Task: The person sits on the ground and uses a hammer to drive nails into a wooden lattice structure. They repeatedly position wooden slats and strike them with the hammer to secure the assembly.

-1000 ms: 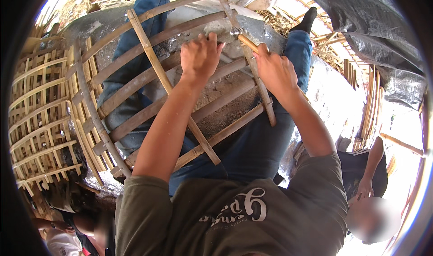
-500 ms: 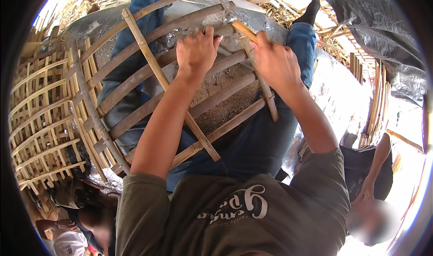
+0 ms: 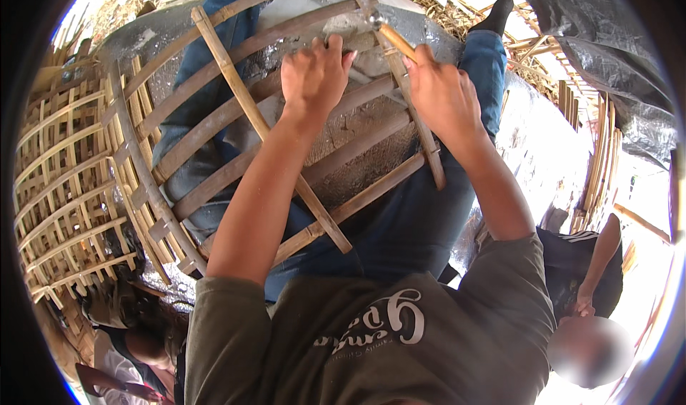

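A bamboo lattice (image 3: 346,148) of long slats and narrower crosspieces lies across my jeans-clad legs. My left hand (image 3: 312,76) rests over its middle, fingers curled around a bamboo slat; their undersides are hidden. In my right hand (image 3: 444,98) is a hammer (image 3: 395,39), gripped by its light wooden handle. Its shiny metal head is over the far end of the right crosspiece (image 3: 431,155); whether they touch, I cannot tell. The left crosspiece (image 3: 227,69) slants beneath my left forearm.
More woven bamboo panels (image 3: 64,183) stand at the left. Dark plastic sheeting (image 3: 607,62) hangs at the upper right. One person (image 3: 582,269) is at the right edge, and another person's arm (image 3: 107,380) shows at the lower left.
The hammer head has swung up and away from me, and my right hand has shifted slightly right. My left hand stays nearly in place. The person at lower left has moved an arm.
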Available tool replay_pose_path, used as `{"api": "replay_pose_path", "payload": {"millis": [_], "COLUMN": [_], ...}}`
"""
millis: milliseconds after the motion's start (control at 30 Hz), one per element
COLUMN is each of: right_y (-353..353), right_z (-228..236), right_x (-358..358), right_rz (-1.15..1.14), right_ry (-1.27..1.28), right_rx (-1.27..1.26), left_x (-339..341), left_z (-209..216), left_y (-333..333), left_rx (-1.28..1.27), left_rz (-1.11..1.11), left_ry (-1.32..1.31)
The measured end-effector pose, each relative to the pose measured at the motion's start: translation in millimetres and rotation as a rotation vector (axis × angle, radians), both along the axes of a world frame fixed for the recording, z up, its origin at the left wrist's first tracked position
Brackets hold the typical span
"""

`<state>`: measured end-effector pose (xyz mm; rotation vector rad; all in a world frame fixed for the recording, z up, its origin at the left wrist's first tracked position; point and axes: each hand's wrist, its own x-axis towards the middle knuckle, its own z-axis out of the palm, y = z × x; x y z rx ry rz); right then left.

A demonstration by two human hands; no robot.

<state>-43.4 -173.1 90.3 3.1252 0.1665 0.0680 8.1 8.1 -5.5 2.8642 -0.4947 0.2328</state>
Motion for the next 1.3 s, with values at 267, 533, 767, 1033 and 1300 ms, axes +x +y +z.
{"api": "replay_pose_path", "payload": {"millis": [267, 533, 767, 1033, 1300], "right_y": [-2.9, -13.0, -36.6, -33.6, -50.4], "right_z": [4.3, 8.4, -32.0, -27.6, -26.7], "right_x": [0.3, 3.4, 2.9, -9.4, -3.5], "right_rz": [-0.006, -0.148, -0.115, -0.136, -0.228], "right_ry": [0.015, 0.038, -0.003, -0.053, -0.162], "right_rx": [-0.057, 0.115, 0.151, 0.470, 0.564], "left_x": [0.1, -0.3, 7.0, -2.7, 2.3], "left_z": [-8.6, -5.3, 1.0, 0.4, -0.2], "left_y": [0.5, -1.6, -4.3, 0.0, -3.0], "left_rx": [-0.046, -0.034, -0.003, 0.009, -0.002], "left_rz": [-0.004, -0.007, -0.007, -0.016, -0.016], "left_ry": [-0.099, -0.046, 0.004, 0.041, -0.007]}}
